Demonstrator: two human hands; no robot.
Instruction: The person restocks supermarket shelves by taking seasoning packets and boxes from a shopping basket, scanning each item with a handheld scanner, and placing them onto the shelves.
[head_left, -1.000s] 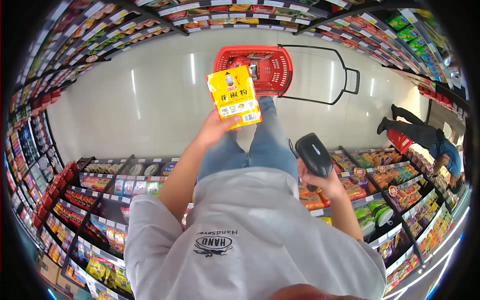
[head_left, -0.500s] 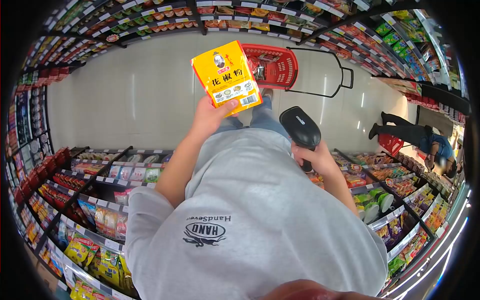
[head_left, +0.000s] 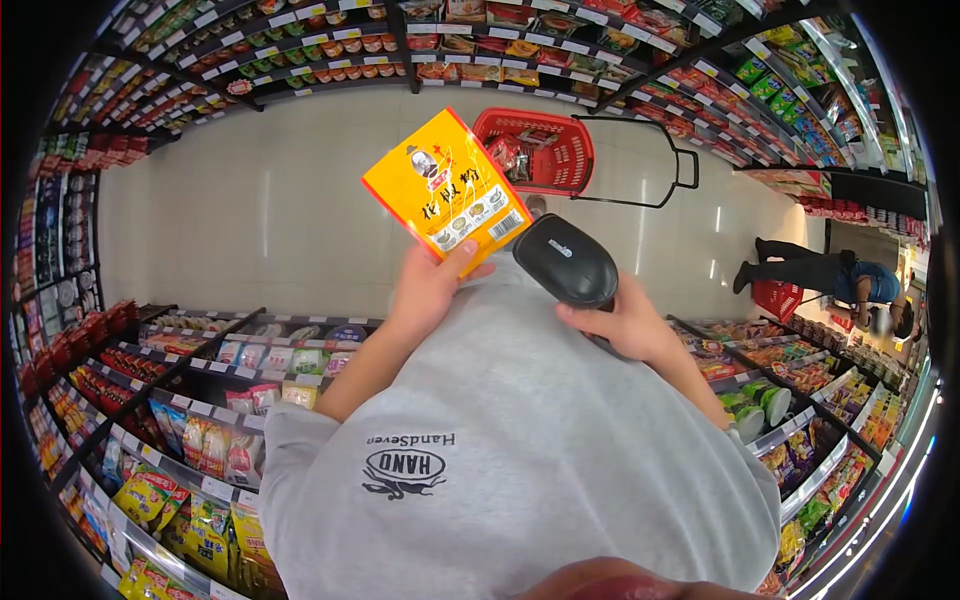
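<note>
My left hand [head_left: 430,285] pinches the lower edge of a yellow packet [head_left: 445,190] with red edges, black characters and a barcode near its lower right corner. My right hand [head_left: 625,318] is wrapped round the handle of a black handheld scanner [head_left: 566,262], whose rounded head points up and left towards the packet. The scanner head sits just right of the packet's barcode corner; a small gap shows between them. The scanner's handle is mostly hidden by my fingers.
A red basket [head_left: 580,155] with a long black handle stands on the floor [head_left: 320,200] ahead, holding several packets. Stocked shelves [head_left: 560,68] run across the far side, with more shelves [head_left: 205,400] close on both sides of me. A person [head_left: 830,275] with a red basket is at the right.
The scanner in my right hand has moved left and up, close to the packet. The packet has tilted and come a little lower and to the left. My view has tilted slightly.
</note>
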